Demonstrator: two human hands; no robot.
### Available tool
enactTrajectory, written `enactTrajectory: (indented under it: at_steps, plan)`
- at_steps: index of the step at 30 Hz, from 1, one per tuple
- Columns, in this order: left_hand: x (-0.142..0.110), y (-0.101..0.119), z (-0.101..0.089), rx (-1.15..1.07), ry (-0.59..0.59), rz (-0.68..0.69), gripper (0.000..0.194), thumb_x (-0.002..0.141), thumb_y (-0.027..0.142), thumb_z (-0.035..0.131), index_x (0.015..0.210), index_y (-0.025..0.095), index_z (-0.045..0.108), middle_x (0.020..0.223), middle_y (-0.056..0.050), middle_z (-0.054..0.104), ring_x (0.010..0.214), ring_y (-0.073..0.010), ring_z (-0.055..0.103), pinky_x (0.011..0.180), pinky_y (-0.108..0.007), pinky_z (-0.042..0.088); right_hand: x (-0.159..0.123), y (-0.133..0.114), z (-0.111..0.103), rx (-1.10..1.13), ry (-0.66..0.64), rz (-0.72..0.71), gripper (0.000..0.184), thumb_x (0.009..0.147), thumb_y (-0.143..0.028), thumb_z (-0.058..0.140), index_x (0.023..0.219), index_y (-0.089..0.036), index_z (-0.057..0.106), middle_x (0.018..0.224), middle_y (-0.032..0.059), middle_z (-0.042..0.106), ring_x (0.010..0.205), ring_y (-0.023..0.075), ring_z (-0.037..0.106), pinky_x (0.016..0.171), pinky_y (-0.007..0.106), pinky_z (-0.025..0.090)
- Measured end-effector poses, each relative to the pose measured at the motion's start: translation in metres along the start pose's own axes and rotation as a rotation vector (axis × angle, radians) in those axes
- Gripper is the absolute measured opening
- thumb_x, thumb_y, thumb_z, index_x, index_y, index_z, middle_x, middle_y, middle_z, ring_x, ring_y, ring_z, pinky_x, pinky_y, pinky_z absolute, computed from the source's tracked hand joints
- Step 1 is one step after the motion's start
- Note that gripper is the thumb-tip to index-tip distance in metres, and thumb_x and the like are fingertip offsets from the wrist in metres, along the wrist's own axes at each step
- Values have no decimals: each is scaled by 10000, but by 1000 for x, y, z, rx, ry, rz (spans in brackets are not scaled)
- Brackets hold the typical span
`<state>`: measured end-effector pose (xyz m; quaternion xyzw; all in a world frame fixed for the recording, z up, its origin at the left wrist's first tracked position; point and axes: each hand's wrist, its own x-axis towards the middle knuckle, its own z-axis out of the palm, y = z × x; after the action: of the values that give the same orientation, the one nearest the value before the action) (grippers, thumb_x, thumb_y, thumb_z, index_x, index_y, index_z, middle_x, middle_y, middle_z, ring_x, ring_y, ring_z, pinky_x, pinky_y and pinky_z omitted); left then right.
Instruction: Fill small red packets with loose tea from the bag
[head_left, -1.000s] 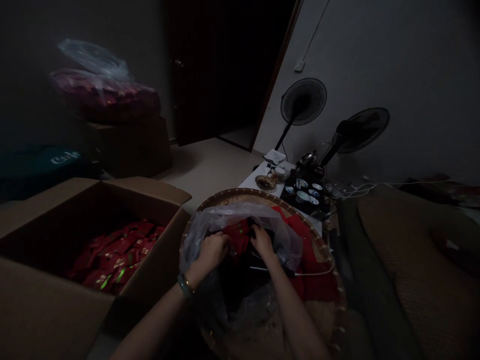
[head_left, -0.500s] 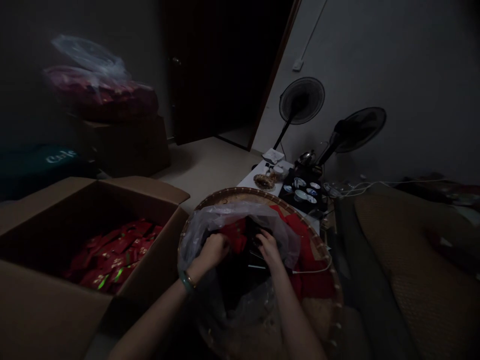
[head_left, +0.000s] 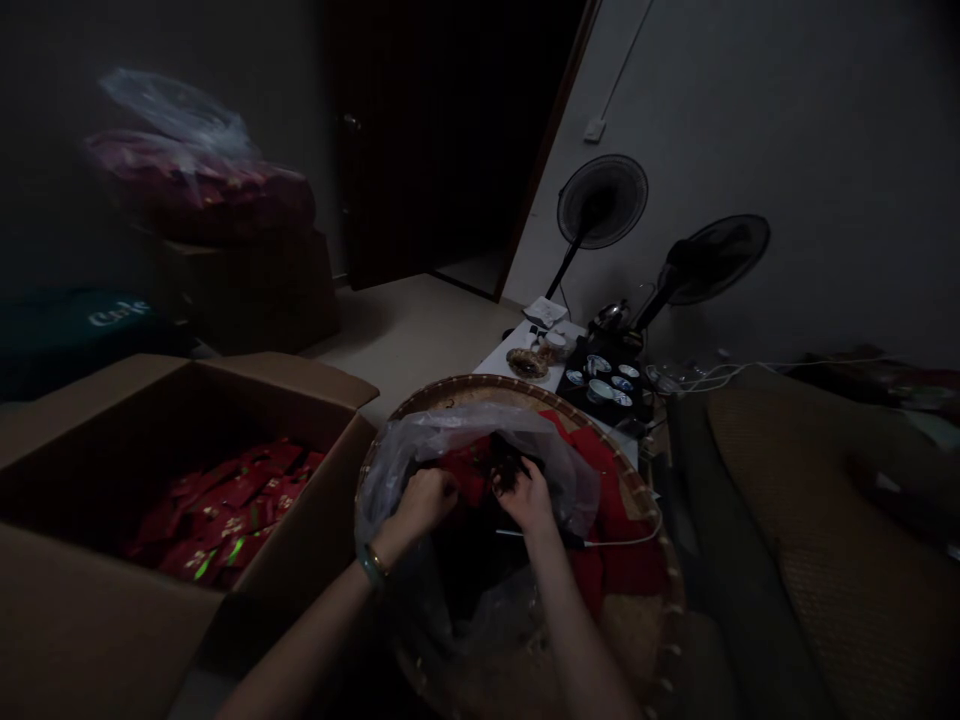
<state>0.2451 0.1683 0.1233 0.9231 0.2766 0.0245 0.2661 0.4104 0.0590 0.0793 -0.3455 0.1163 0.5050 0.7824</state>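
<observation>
My left hand (head_left: 427, 500), with a bracelet at the wrist, is closed at the edge of a small red pouch (head_left: 471, 478) and appears to grip it. My right hand (head_left: 527, 495) is turned partly palm up, its fingers curled round a dark, loose clump (head_left: 510, 470) whose kind is too dim to tell. Both hands are over an opened clear plastic bag (head_left: 435, 425) with dark contents, lying in a round woven bamboo tray (head_left: 424, 398). Below my right hand lies a thin rod-like tool (head_left: 574, 541) with a dark handle and white cord. Red pouches or cloth pieces (head_left: 622, 530) lie at the tray's right.
An open cardboard box (head_left: 292, 372) with many red packets stands at left. Behind it is a stacked carton (head_left: 262, 290) under a plastic-wrapped bundle (head_left: 202, 185). Ahead are a low table (head_left: 495, 358), a dark tea tray with cups (head_left: 600, 390) and two fans (head_left: 602, 202).
My right hand has turned its palm upward and moved slightly left towards the red pouch, now with dark material in its fingers. My left hand has hardly moved.
</observation>
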Motion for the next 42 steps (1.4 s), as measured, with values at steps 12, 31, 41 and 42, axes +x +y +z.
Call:
enactTrajectory:
  at_steps: [12,31,41,42]
  plan:
    - [0,-2,1,-50,-7,-26,266,724,154,490,874,200,704,866,-57,701,793,-177,631,687,-238,421,-16,15,9,18,-116,-34,145,765,-198,487,831,-156,608,849,57,663,850,144,626,748,296,509]
    - [0,-20,-3,-109,71,-29,283,721,98,488,886,221,681,861,-12,687,790,-142,610,691,-208,406,-39,71,-20,-410,-70,-347,272,643,-162,623,905,-200,560,849,10,629,826,153,611,854,333,469]
    - [2,-22,-1,-38,67,69,370,693,55,472,930,208,711,923,-58,671,846,-161,586,799,-247,430,-55,117,-67,-2027,-95,-474,773,551,-35,591,1290,-182,416,1352,146,340,1260,310,315,1013,415,311]
    - [2,-23,-1,-33,65,71,372,695,49,468,929,207,711,934,-59,673,858,-160,587,809,-248,429,-57,114,-64,-2101,-100,-441,766,562,-53,607,1292,-195,422,1337,147,356,1237,321,342,991,423,329]
